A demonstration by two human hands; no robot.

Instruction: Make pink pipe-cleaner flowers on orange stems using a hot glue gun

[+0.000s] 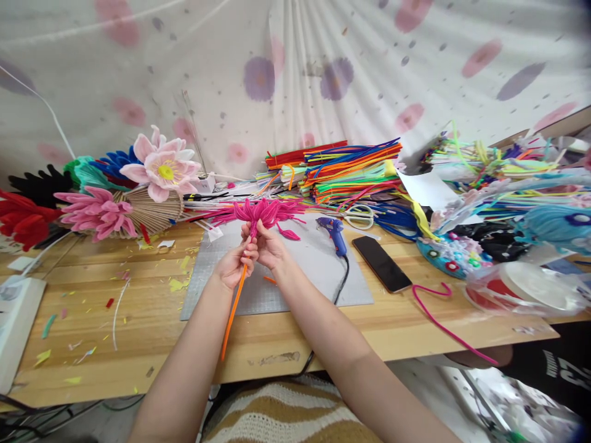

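Note:
Both hands meet over the grey cutting mat (203,295), holding a magenta pipe-cleaner flower (261,212) upright. My left hand (233,261) is closed around its base, where an orange pipe-cleaner stem (235,307) hangs down toward the table edge. My right hand (270,246) pinches the flower just under the petals from the right side. A loose magenta petal (289,232) lies on the mat beside the flower. Behind it spread more magenta pipe cleaners (226,214). The exact fingertip contact is partly hidden by the fingers.
A blue glue gun (335,234), a black phone (381,264) and white-handled scissors (359,216) lie to the right. Bundled pipe cleaners (355,163) are heaped behind. Finished flowers (161,166) stand at left, near a white power strip (21,326). A bent magenta pipe cleaner (443,323) overhangs the front edge.

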